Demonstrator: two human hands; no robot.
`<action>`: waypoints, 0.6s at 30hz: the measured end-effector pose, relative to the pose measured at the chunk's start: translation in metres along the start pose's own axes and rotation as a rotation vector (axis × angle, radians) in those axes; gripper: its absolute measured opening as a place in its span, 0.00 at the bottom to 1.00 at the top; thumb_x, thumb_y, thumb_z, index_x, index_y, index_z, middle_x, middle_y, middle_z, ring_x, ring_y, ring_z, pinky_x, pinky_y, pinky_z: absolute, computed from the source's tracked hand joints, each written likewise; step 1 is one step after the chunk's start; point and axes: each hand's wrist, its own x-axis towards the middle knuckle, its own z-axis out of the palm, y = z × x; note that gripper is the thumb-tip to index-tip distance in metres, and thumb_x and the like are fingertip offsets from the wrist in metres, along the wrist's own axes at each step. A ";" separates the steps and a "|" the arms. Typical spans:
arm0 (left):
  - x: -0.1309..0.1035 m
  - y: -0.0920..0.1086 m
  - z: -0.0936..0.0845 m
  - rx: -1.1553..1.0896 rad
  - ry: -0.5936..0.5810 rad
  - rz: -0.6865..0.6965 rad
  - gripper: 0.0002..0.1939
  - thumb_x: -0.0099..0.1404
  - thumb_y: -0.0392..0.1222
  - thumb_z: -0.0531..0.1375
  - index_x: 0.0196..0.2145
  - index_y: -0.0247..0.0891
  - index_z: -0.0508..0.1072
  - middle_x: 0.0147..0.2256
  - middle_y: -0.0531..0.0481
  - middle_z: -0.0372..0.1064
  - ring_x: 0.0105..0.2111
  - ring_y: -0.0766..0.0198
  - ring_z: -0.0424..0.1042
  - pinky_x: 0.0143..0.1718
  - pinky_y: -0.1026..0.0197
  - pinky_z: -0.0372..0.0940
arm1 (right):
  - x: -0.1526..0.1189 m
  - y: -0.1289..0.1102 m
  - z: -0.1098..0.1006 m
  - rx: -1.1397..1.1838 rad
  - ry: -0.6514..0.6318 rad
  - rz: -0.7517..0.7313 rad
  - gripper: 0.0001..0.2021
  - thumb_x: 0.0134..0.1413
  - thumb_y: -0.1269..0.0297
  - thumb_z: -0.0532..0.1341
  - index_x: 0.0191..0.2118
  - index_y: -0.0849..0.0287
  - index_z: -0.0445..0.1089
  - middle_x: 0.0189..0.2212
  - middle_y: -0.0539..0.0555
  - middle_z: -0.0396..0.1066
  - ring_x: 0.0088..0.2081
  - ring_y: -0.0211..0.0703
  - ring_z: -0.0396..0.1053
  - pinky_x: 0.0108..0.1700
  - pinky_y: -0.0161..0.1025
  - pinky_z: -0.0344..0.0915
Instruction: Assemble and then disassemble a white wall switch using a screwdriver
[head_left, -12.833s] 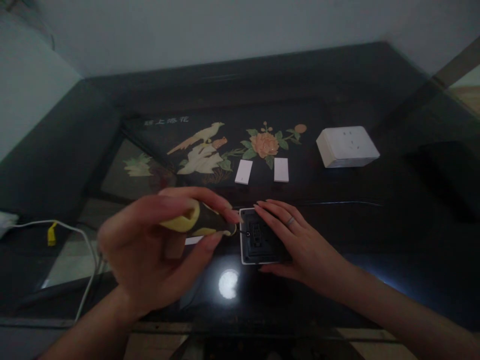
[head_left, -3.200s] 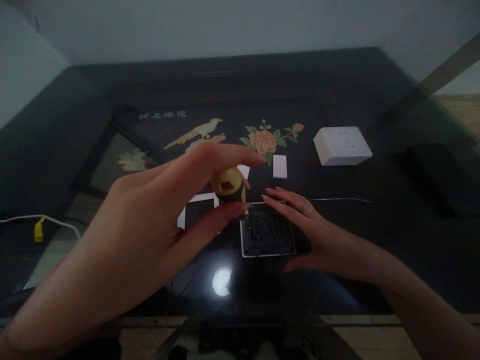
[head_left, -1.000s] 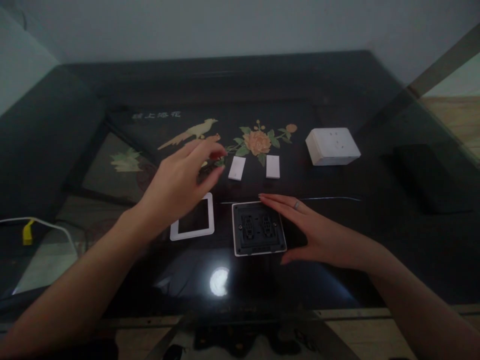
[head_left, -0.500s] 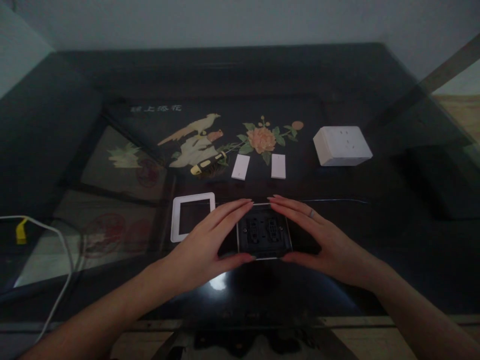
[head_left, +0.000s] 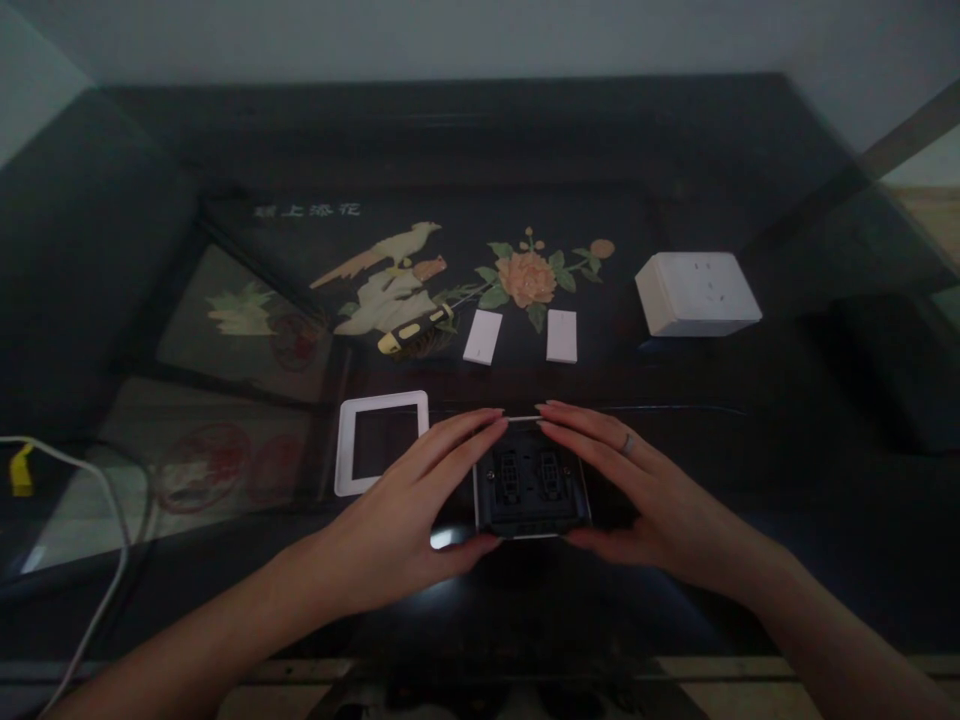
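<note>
Between my two hands is a square wall switch base (head_left: 529,485), black inside with a thin pale edge, two matching mechanisms and a small screw at each side. My left hand (head_left: 420,490) grips its left corners, fingers at the far edge and thumb at the near edge. On the opposite side my right hand (head_left: 637,475), with a ring on one finger, grips the right corners the same way. A white square switch frame (head_left: 345,447) lies just left of the base, partly behind my left hand. Beyond the base lie two white switch rockers, a left rocker (head_left: 482,337) and a right rocker (head_left: 562,336).
A screwdriver (head_left: 415,329) with a yellow and black handle lies beyond the frame. At the right stands a white box (head_left: 699,293). A white cable (head_left: 124,540) with a yellow tag (head_left: 22,470) runs along the left. The glossy dark table (head_left: 450,140) has an inlaid bird and flower picture.
The whole view has shifted slightly. My hands and the switch base sit a little lower in the picture, with the same hold on the base.
</note>
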 end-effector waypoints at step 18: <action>0.004 -0.005 0.003 -0.120 0.056 -0.043 0.46 0.56 0.37 0.67 0.66 0.49 0.49 0.62 0.44 0.59 0.61 0.51 0.62 0.63 0.47 0.60 | 0.000 0.003 0.003 -0.043 0.062 -0.035 0.35 0.57 0.59 0.65 0.66 0.62 0.52 0.64 0.66 0.61 0.67 0.47 0.56 0.66 0.47 0.56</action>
